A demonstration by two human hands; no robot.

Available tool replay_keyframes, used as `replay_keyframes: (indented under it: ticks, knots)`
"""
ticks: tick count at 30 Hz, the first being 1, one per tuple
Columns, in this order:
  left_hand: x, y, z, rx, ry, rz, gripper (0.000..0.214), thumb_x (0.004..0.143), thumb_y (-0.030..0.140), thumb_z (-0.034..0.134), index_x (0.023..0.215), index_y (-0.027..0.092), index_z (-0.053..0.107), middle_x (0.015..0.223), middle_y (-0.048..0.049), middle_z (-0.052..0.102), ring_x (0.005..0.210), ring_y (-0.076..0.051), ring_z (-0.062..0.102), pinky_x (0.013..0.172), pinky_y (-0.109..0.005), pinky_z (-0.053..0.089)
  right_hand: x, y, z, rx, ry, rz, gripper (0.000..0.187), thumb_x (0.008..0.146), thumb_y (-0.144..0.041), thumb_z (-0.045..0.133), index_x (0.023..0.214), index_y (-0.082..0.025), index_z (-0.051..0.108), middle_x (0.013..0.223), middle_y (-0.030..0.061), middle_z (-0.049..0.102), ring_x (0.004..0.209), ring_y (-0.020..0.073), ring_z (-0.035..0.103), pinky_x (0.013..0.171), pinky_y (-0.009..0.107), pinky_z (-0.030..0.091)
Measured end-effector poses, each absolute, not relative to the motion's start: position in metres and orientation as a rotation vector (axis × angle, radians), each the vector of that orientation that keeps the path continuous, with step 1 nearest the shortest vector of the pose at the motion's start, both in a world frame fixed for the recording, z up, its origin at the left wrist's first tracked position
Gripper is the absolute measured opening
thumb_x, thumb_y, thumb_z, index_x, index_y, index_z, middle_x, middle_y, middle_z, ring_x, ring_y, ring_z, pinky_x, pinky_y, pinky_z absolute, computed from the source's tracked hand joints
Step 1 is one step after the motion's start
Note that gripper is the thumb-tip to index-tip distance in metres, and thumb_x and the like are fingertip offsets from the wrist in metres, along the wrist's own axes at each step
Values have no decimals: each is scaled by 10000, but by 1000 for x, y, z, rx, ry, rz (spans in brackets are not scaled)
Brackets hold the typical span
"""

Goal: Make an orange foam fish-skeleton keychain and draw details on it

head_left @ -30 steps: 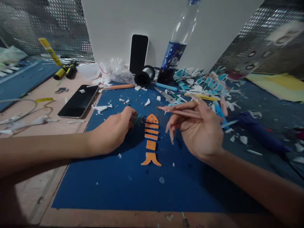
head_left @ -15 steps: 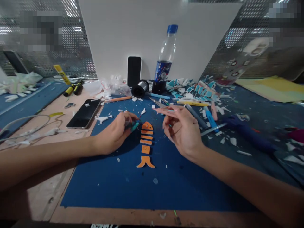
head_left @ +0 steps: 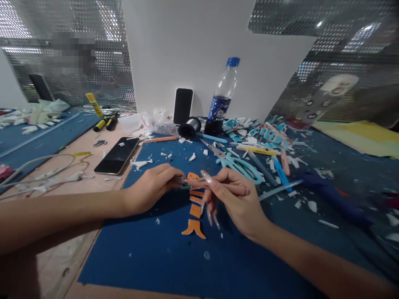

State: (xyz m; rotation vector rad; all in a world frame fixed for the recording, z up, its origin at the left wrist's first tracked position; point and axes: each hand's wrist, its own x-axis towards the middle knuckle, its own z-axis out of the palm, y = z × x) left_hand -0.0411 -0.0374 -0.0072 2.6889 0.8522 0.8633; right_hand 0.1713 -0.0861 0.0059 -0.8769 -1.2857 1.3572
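Observation:
Orange fish pieces lie in a column on the blue mat (head_left: 149,257): a head (head_left: 193,176), narrow strips partly behind my fingers, a square piece (head_left: 195,210) and a forked tail (head_left: 194,228). Over the head and upper strips, the fingers of both hands come together. My left hand (head_left: 156,187) is closed in a pinch; a small teal-green bit shows at its fingertips, its kind unclear. From the right, my right hand (head_left: 232,197) bends its long-nailed fingers in a pinch against the left fingertips. What it holds, if anything, is hidden.
Light-blue scissors (head_left: 238,164) lie behind my right hand among several pens and white scraps. A dark phone (head_left: 116,155) is at left, a wire spool (head_left: 190,127) and a cola bottle (head_left: 220,104) at the back. At right lies a blue glue gun (head_left: 330,195).
My right hand has moved left and down to meet the left fingertips, covering some strips and uncovering the scissor handles. The camera has tilted, so the scene sits lower.

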Motion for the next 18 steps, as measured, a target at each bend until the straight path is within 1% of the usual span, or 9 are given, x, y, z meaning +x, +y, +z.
replay_keyframes:
  ticks: [4, 7, 8, 9, 10, 12, 13, 15, 18]
  knots:
    - [-42, -40, -6, 2738, 706, 929, 158, 922, 104, 416, 991, 158, 548, 804, -39, 634, 733, -124, 600, 672, -231, 516, 172, -88, 10, -1003, -1332, 1255, 202, 751, -322, 716, 689, -164, 606, 536, 4, 650, 406, 101, 584, 381, 206, 479]
    - [-43, -42, -4, 2754, 654, 983, 163, 917, 92, 420, 1009, 171, 530, 780, -29, 616, 700, -128, 578, 627, -222, 491, 175, -90, 13, -1014, -1504, 991, 140, 750, -306, 705, 719, -178, 661, 487, -17, 614, 400, 88, 525, 390, 217, 416]
    - [-43, -43, -4, 2746, 646, 989, 174, 913, 86, 421, 1016, 177, 528, 769, -23, 609, 683, -125, 572, 611, -216, 482, 176, -90, 13, -1015, -1556, 908, 144, 757, -308, 692, 696, -182, 659, 466, -24, 588, 396, 83, 492, 388, 220, 383]
    - [-44, -43, -5, 2737, 632, 989, 188, 909, 79, 423, 1027, 182, 526, 766, -19, 604, 672, -122, 568, 600, -210, 475, 177, -89, 13, -1022, -1590, 850, 197, 770, -316, 672, 630, -184, 634, 439, -32, 545, 387, 75, 446, 386, 221, 346]
    - [-45, -44, -6, 2732, 604, 988, 204, 904, 74, 425, 1046, 184, 523, 768, -17, 604, 664, -119, 565, 594, -206, 470, 177, -88, 13, -1036, -1610, 821, 297, 790, -331, 645, 540, -183, 579, 410, -40, 485, 375, 64, 394, 382, 222, 310]
    - [-48, -44, -8, 2737, 538, 1003, 238, 899, 72, 424, 1089, 184, 513, 777, -21, 608, 656, -122, 554, 588, -212, 464, 179, -85, 10, -1065, -1627, 855, 497, 841, -373, 570, 408, -189, 411, 362, -56, 346, 341, 49, 295, 358, 222, 241]
    - [-50, -45, -10, 2740, 517, 1011, 252, 898, 76, 421, 1109, 182, 508, 785, -26, 611, 656, -127, 551, 588, -219, 462, 180, -83, 8, -1074, -1635, 900, 554, 867, -395, 526, 381, -194, 352, 345, -59, 302, 321, 46, 276, 347, 221, 233]
    - [-51, -45, -12, 2729, 537, 1006, 268, 900, 85, 407, 1133, 177, 504, 791, -34, 612, 656, -133, 546, 597, -232, 461, 182, -79, 3, -1069, -1668, 1000, 601, 907, -436, 441, 361, -204, 349, 307, -53, 292, 288, 56, 309, 345, 220, 294]
    - [-50, -43, -10, 2664, 642, 866, 258, 916, 100, 363, 1106, 177, 520, 815, -36, 618, 675, -122, 573, 612, -216, 456, 183, -78, -3, -1036, -1716, 1134, 638, 936, -477, 345, 364, -204, 413, 289, -35, 341, 306, 75, 391, 443, 236, 435]
